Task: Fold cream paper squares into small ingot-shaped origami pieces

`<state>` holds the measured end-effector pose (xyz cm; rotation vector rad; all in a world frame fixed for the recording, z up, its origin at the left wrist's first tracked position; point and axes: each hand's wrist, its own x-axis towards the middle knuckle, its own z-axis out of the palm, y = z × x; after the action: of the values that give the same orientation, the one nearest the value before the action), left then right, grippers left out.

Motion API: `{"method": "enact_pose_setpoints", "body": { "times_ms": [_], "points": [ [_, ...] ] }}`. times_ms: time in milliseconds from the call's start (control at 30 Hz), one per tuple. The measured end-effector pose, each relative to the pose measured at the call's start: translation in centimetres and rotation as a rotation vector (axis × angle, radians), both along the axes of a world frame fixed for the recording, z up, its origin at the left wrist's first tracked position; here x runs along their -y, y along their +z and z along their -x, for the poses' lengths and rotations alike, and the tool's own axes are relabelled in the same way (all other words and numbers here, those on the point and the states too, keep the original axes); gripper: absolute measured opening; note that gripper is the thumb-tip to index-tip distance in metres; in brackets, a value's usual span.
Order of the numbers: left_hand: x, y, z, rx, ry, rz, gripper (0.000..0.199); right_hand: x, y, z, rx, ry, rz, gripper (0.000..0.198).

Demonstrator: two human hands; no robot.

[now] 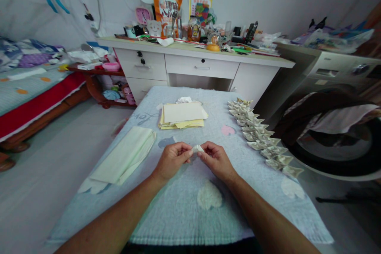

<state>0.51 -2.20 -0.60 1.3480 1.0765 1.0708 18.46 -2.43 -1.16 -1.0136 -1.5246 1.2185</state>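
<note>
One cloth-covered tabletop (184,214), one bed (44,107) at ten o'clock, one washer (333,83) at two. Left hand (172,159) and right hand (216,159) grip one folded paper (197,149); one paper stack (182,113) at twelve.

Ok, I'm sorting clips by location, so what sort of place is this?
Probably a bedroom in a home: there's a bed on the left, a cluttered desk, and a front-loading washing machine on the right.
</note>
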Motion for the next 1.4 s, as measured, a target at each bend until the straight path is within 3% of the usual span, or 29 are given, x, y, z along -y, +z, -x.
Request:
{"method": "enact_pose_setpoints", "body": {
  "times_ms": [467, 600, 733, 900, 1167, 1400],
  "points": [
    [0.2, -0.2, 0.0, -0.026, -0.054, -0.085, 0.019, 0.3, 0.2, 0.1, -0.019, 0.008, -0.034, 0.026],
    [0.1, -0.3, 0.1, -0.037, -0.072, -0.130, 0.031, 0.4, 0.1, 0.2, 0.021, 0.024, -0.053, 0.025],
    [-0.2, -0.2, 0.4, -0.134, -0.099, -0.140, 0.019, 0.4, 0.3, 0.3, 0.099, 0.046, -0.071, 0.022],
    [-0.5, -0.4, 0.6, -0.056, -0.073, -0.127, 0.015, 0.3, 0.4, 0.3, 0.128, 0.054, -0.052, 0.017],
    [-0.4, -1.1, 0.4, -0.061, -0.078, -0.115, 0.025, 0.3, 0.2, 0.2, 0.137, 0.025, -0.072, 0.024],
    [-0.2, -0.1, 0.1, -0.228, -0.078, -0.174, 0.016, 0.3, 0.4, 0.3, 0.121, 0.057, -0.053, 0.022]
  ]
}}
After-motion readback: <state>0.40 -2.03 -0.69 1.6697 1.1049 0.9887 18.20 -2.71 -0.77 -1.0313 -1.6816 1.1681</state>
